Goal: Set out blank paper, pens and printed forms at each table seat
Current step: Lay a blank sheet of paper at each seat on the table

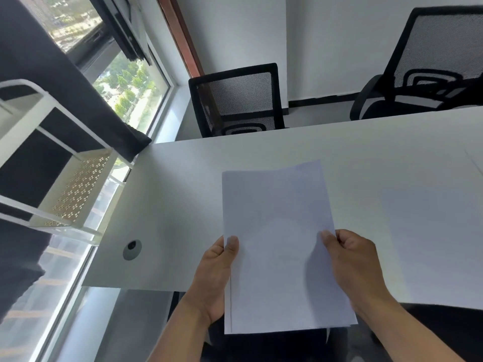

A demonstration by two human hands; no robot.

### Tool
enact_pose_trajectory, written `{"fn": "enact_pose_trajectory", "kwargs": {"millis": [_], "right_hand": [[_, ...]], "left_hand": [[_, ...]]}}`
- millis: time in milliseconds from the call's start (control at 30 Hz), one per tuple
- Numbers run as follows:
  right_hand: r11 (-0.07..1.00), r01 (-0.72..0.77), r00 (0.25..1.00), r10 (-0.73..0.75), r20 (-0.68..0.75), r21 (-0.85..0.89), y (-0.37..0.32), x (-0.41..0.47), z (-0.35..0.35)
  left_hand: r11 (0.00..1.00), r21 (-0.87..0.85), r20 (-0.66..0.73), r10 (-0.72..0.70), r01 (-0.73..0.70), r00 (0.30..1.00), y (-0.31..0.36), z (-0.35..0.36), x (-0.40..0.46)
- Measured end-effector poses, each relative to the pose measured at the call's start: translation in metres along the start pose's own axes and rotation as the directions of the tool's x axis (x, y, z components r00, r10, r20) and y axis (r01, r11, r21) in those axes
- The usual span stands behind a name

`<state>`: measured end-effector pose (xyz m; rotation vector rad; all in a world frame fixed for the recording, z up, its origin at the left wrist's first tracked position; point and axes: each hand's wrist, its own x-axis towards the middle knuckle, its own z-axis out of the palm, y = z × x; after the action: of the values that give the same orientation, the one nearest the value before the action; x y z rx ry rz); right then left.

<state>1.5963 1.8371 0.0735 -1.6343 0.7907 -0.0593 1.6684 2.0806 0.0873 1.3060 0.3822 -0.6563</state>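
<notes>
A thin stack of blank white paper (277, 231) hangs over the near edge of the white table (183, 194), held in both hands. My left hand (217, 278) grips the stack's left edge, thumb on top. My right hand (352, 265) pinches the right edge, thumb on the top sheet and fingers curled below. The top sheet sits slightly askew from the sheets under it. No pens or printed forms are in view.
Two black mesh chairs (235, 97) (431, 64) stand behind the table's far side. A white metal shelf rack (65, 178) and a window (125, 90) are at the left. A round cable grommet (132, 249) sits near the table's left corner. A dark chair seat lies below the paper.
</notes>
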Motion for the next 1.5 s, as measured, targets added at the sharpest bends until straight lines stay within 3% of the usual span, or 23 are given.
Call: {"fn": "enact_pose_trajectory", "kwargs": {"millis": [500, 833, 1500], "right_hand": [[1.000, 0.014, 1.000, -0.014, -0.004, -0.022, 0.013, 0.004, 0.061], [0.982, -0.015, 0.999, 0.005, -0.050, -0.190, 0.037, 0.020, 0.080], [0.889, -0.110, 0.990, 0.057, -0.131, -0.444, 0.067, 0.052, 0.092]], "left_hand": [[1.000, -0.029, 0.001, 0.007, -0.007, 1.000, 0.025, -0.057, -0.006], [0.997, -0.060, -0.132, 0.032, -0.040, 0.991, 0.038, -0.094, -0.022], [0.994, -0.055, -0.174, 0.082, -0.093, 0.981, 0.057, -0.114, -0.030]]}}
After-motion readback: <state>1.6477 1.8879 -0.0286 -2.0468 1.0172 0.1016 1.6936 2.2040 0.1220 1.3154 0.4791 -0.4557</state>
